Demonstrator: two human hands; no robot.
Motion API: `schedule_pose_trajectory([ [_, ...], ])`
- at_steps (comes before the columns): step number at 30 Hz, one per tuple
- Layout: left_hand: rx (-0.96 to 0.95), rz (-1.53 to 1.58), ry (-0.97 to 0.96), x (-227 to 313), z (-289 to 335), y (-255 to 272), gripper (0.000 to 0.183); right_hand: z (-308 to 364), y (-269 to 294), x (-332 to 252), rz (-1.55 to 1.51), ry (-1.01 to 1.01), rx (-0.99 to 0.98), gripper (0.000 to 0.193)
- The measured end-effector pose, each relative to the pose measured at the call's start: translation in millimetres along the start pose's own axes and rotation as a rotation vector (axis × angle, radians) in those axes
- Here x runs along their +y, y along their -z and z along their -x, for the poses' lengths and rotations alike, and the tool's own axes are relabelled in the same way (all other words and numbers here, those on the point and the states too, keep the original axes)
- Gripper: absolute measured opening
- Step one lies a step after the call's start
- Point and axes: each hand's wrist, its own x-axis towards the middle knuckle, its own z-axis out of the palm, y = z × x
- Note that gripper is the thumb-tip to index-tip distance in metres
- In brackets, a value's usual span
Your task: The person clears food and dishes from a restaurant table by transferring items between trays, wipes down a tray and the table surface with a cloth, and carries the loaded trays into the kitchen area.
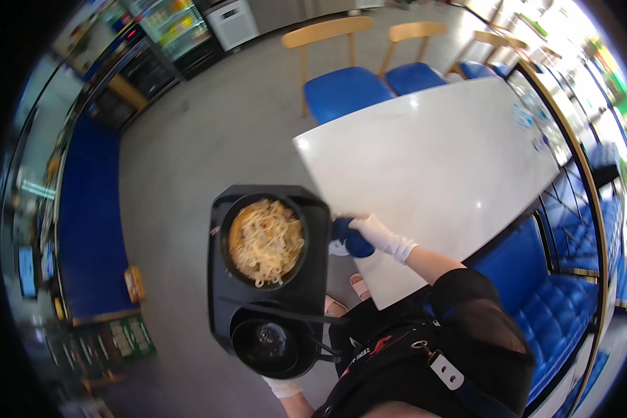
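Note:
A black tray point(219, 306) is held up in front of me at the left, above the floor. My left hand point(283, 386), in a white glove, is under its near end; the tray hides the fingers. On the tray's far part sits a round black bowl point(304, 261) holding noodles point(268, 240) with orange-brown bits. Nearer to me are black bowls point(268, 348), one inside another, with something clear and shiny inside. At the table's left edge, my gloved right hand point(376, 235) is closed on a dark blue cloth point(355, 240), partly white.
The white table point(432, 160) extends away to the right. Wooden chairs with blue seats point(345, 90) line its far side; a blue bench point(557, 306) stands at the right. Far left are a blue-fronted counter point(90, 216) and a drinks fridge point(171, 31).

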Motion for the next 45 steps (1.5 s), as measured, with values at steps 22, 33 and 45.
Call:
schedule_pose_trajectory([
  [22,0.362,0.119,-0.157,168,103,338,0.028,76,-374,81,0.108,0.027,-0.121,0.039],
  [33,0.625,0.088,-0.447,136,192,406,0.015,72,-493,151,0.134,0.003,-0.545,0.043],
  [45,0.980,0.139,-0.726,78,246,427,0.016,52,-716,184,0.220,-0.152,-1.067,0.039],
])
